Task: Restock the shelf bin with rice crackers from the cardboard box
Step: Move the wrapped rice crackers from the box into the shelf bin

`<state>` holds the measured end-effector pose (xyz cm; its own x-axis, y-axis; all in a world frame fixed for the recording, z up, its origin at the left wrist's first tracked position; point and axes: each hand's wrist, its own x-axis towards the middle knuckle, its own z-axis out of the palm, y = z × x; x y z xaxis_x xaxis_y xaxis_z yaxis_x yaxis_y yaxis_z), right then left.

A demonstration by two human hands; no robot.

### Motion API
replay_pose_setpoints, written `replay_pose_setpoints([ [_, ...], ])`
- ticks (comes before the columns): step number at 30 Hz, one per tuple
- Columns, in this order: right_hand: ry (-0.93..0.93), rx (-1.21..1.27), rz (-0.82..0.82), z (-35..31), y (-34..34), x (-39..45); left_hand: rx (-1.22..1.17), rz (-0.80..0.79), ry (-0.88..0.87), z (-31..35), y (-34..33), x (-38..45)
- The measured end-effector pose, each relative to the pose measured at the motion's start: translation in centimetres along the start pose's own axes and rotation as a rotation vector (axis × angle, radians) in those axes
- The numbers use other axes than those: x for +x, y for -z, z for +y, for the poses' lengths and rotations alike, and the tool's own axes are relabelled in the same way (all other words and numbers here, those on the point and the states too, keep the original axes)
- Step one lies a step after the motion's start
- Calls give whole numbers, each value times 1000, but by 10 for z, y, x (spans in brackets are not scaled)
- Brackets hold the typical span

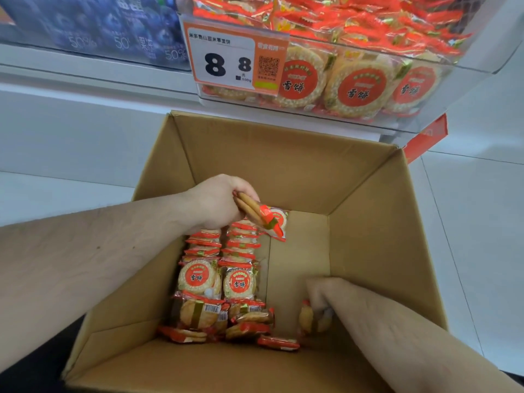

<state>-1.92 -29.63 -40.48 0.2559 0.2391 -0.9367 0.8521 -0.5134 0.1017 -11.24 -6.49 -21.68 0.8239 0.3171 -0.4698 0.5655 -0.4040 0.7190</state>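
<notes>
Below the head camera, one open box (297, 171) of plain brown corrugated card, flaps up, standing on pale glossy floor tiles (476, 211).

Contents: cracker packs (224, 282) — round, pale, bumpy discs in clear crinkly film with red ends and a round red label. They lie in two rows along the box's left side, some on edge, some flat; loose ones are tumbled at the near end. The right half of the box bottom shows bare card.

Left hand (218, 202): fingers curled round a few packs (261, 214), lifted just above the far end of the rows.

Right hand (319, 296): low in the near right of the box, fingers closed on one pack (307, 319); somewhat blurred.

Above the box's far edge, a clear hard-plastic bin (465, 80), heaped with the same packs, round labels pressed flat against its front wall. An orange-and-white price card (226, 61) reading 8.8 hangs at its left corner. Left of it, a blue printed carton (93, 26) on the white shelf.
</notes>
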Motion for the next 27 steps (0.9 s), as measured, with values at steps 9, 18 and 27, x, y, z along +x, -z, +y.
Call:
replay_pose_setpoints([
  [9, 78, 252, 718, 41, 99, -124, -283, -69, -37, 36, 33, -29],
  [18, 336, 81, 1699, 59, 93, -250, -374, 124, -223, 60, 63, -61],
  [27, 352, 108, 2096, 52, 87, -274, -482, 154, -326, 65, 53, -77],
])
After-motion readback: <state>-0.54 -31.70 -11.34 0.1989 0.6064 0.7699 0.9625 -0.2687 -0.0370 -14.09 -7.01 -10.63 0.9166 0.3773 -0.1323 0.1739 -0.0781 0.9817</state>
